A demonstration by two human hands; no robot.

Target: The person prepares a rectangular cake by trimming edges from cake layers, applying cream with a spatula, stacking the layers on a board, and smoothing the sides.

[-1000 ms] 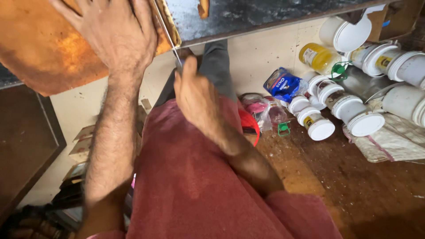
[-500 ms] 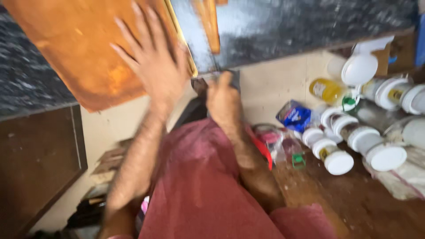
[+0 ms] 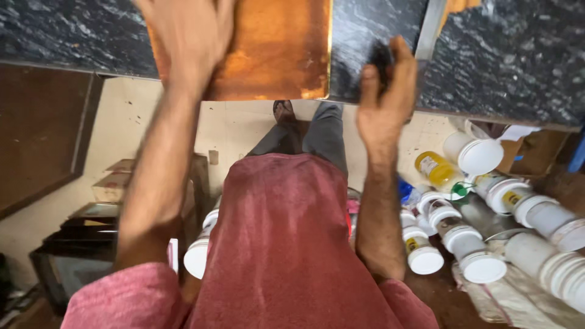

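An orange-brown board [image 3: 274, 49] lies at the near edge of the dark stone counter [image 3: 518, 55], the spread, blurred left hand [image 3: 186, 36] flat on it, while the right hand [image 3: 384, 91] clasps a dark object [image 3: 382, 61] beside it.

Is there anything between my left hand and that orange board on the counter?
Nothing visible. The left hand lies flat on the orange board itself, on the dark stone counter. The right hand is off to the side, curled round a small dark thing, clear of the board.
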